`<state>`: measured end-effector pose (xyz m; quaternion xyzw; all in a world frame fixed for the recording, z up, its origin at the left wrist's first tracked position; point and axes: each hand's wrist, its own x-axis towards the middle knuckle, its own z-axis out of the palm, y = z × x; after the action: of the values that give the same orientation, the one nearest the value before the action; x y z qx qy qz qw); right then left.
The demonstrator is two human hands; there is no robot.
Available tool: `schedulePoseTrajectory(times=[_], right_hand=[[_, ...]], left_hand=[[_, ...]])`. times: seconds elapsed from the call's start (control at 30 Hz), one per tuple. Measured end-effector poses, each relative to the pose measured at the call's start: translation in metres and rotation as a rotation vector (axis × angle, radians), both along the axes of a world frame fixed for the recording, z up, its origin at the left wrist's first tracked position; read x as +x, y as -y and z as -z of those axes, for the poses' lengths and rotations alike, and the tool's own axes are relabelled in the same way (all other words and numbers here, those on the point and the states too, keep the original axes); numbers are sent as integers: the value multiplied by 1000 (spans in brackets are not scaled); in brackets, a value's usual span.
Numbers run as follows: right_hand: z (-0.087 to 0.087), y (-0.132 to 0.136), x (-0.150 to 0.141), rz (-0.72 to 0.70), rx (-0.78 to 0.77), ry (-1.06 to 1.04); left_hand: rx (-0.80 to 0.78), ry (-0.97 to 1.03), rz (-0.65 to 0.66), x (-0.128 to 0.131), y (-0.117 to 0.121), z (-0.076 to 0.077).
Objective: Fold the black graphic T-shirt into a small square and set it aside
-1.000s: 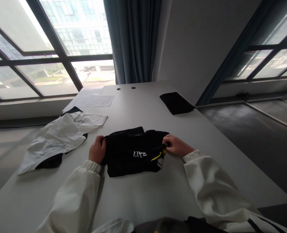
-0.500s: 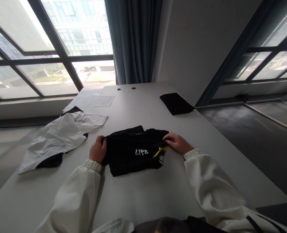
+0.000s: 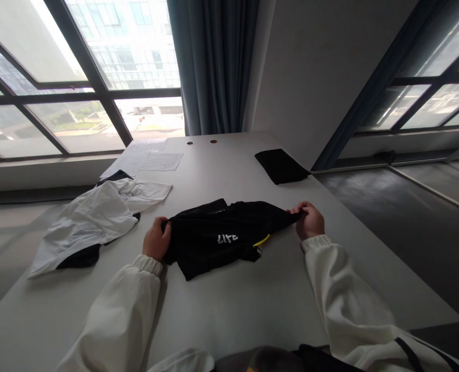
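A black shirt (image 3: 214, 235) with white "LIFE" lettering and a yellow mark lies on the grey table (image 3: 222, 310) in front of me. My left hand (image 3: 157, 242) is closed on its left edge. My right hand (image 3: 310, 220) pinches its right edge and holds that side stretched out to the right, slightly off the table. Both arms wear white sleeves.
A heap of white and black clothes (image 3: 93, 219) lies at the left. A folded black garment (image 3: 279, 165) sits at the far right edge. Paper sheets (image 3: 152, 157) lie near the window. The table's right edge drops to a dark floor.
My right hand has moved to the right while gripping the shirt's edge, pulling the cloth wider. My left hand has stayed put.
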<state>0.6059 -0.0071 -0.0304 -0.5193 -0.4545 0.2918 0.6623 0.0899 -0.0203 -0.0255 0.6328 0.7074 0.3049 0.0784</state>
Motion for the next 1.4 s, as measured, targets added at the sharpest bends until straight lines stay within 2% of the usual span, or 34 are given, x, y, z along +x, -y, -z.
schedulePoseTrajectory(times=[0.07,0.1,0.17,0.27,0.33,0.4,0.47,0.53,0.63,0.7,0.9,1.07,1.2,1.27,1.4], right_hand=[[2,-2,-2,20,-18,-78],[1,-3,-3,28,-47,-33],[-4,0,-8,56,-110,243],[-19,8,-31,87,-130,817],[-28,14,-56,-1,-60,1070],[-32,20,-83,-130,-25,1177],[-28,22,-103,-261,-57,1225],[-20,22,-111,-358,-148,1264],[-7,19,-104,-420,-268,1286],[-4,19,-95,-423,-285,1272],[-23,27,-83,-372,-257,1272],[-38,37,-75,-514,-355,1242],[-46,46,-62,-517,-425,1223],[-46,50,-49,-530,-481,1228],[-44,51,-16,-590,-705,1180]], left_hand=[[-2,2,48,0,-1,2],[0,-3,83,0,-1,3],[13,-24,162,1,-2,5],[49,-51,270,3,-2,8],[72,-49,307,5,-2,9],[80,-34,323,6,-2,9],[67,-9,311,6,-1,7],[30,17,264,7,0,5],[-21,44,172,7,2,3],[-14,48,134,7,3,2],[54,97,23,6,4,1],[47,139,43,5,3,2],[31,140,33,6,2,0],[26,137,31,6,3,-1],[30,133,30,5,2,0]])
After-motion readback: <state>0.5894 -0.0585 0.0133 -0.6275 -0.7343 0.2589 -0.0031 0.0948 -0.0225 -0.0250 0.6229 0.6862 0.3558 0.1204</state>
